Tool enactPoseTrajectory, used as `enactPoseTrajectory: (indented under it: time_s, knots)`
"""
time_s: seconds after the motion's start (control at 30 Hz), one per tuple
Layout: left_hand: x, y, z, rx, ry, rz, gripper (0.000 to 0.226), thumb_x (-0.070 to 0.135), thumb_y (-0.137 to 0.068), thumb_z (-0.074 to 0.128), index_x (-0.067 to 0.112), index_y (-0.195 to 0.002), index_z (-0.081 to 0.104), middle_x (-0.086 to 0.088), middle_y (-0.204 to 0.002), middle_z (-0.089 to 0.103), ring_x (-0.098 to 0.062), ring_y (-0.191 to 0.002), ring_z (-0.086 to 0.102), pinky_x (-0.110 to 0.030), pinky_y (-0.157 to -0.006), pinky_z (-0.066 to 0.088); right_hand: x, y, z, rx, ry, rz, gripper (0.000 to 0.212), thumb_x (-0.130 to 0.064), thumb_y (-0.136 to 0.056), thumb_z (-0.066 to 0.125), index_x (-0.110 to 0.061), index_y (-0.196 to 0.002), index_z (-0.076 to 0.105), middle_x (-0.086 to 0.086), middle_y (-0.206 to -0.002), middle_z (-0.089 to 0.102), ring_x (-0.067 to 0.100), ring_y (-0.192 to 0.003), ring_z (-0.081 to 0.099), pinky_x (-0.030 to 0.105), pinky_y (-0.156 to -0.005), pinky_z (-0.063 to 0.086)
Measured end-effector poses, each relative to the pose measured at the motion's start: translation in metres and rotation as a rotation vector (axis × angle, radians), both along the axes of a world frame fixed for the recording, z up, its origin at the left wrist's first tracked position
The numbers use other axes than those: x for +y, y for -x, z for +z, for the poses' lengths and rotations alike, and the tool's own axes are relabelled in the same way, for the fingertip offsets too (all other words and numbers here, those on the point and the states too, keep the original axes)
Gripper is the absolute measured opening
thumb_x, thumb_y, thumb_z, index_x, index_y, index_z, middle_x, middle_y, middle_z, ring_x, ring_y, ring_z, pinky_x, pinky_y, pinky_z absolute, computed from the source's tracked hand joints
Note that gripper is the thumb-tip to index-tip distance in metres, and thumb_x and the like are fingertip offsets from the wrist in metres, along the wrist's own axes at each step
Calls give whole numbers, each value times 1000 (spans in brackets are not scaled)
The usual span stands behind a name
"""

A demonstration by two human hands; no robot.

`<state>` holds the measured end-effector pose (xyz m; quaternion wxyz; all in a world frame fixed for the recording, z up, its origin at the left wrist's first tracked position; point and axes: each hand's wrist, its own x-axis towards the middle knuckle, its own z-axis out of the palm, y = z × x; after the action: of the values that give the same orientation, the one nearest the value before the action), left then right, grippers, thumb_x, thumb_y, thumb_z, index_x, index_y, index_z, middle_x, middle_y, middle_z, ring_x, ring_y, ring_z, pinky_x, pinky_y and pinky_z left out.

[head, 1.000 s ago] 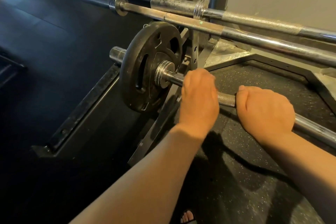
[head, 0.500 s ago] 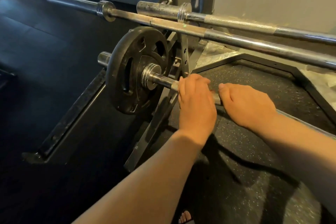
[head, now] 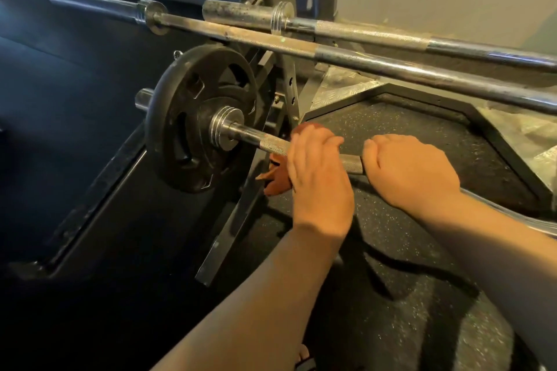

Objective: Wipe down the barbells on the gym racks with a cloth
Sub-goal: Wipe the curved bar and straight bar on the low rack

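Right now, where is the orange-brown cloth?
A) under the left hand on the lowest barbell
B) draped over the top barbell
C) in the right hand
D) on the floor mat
A: the cloth pokes out from under the left hand, which grips it round the lowest barbell; the right hand grips bare bar.
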<state>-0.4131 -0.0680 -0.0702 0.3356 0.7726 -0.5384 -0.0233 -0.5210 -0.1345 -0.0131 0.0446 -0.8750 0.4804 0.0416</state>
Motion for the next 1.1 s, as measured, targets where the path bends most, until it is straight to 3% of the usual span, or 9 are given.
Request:
enactPoseTrajectory:
  time_s: [0.13, 0.33, 0.5, 0.57, 0.67, 0.9, 0.97, 1.03, 1.1]
  knots:
    - [3, -38, 5, -108, -41, -203, 32, 16, -98, 56, 16, -129, 63, 0, -131, 56, -16, -126, 48, -40, -112, 36, -1, 0, -1, 21, -18, 18, 30, -27, -107, 31, -17, -109, 59, 4, -99, 63, 28, -85, 61, 44, -71, 58]
    - [-3, -44, 4, -11, -51, 252, 38, 42, -104, 34, 29, -132, 57, 3, -131, 44, -14, -117, 33, -23, -97, 17, -4, 0, -3, 16, -24, 14, 29, -26, -107, 31, -16, -107, 58, 5, -95, 61, 29, -82, 60, 45, -71, 57]
    - [-7, 7, 9, 99, -64, 121, 39, 33, -100, 36, 24, -132, 57, 3, -133, 40, -4, -108, 24, -26, -98, 32, -5, 1, -6, 7, -12, 20, 27, -22, -106, 33, -14, -105, 58, 8, -98, 63, 31, -85, 62, 45, -72, 56]
    - [-1, 10, 10, 38, -65, -52, 36, 28, -101, 42, 22, -133, 56, 3, -133, 40, -10, -112, 37, -27, -99, 32, -6, 1, -7, 13, 1, 26, 28, -22, -107, 32, -14, -103, 59, 8, -99, 64, 32, -86, 63, 44, -72, 56]
    - [-8, -10, 26, 219, -104, -83, 25, 28, -106, 44, 27, -128, 57, 16, -119, 38, -9, -105, 50, -30, -92, 48, -8, 1, -9, -3, 4, 16, 30, -24, -107, 30, -14, -102, 58, 8, -96, 64, 32, -84, 63, 45, -71, 56]
    - [-43, -42, 90, 131, 451, 28, 29, 8, -105, 47, 5, -133, 53, -16, -127, 42, 18, -107, 37, -3, -96, 33, -11, 3, -10, -10, 8, 48, 23, -22, -106, 36, -16, -106, 58, 6, -92, 62, 28, -78, 61, 44, -70, 57]
    - [-31, -39, 69, 67, 317, -44, 35, 10, -104, 48, 5, -138, 50, -16, -128, 40, 15, -107, 38, -6, -97, 37, -11, 3, -10, 6, 15, 54, 21, -21, -106, 38, -16, -105, 58, 5, -92, 62, 28, -79, 61, 43, -70, 57]
    - [-13, -38, 42, -20, 55, -64, 40, 20, -103, 47, 9, -141, 51, -11, -124, 43, 2, -102, 41, -26, -96, 47, -10, 3, -12, 8, 24, 49, 20, -21, -106, 40, -16, -105, 59, 6, -94, 63, 29, -80, 62, 43, -71, 57]
    - [-9, -40, 25, -84, -69, 11, 38, 29, -99, 43, 14, -128, 62, -2, -112, 44, -9, -100, 36, -36, -92, 42, -10, 4, -15, -8, 35, 47, 20, -21, -106, 40, -16, -105, 59, 6, -95, 63, 29, -81, 63, 42, -71, 56]
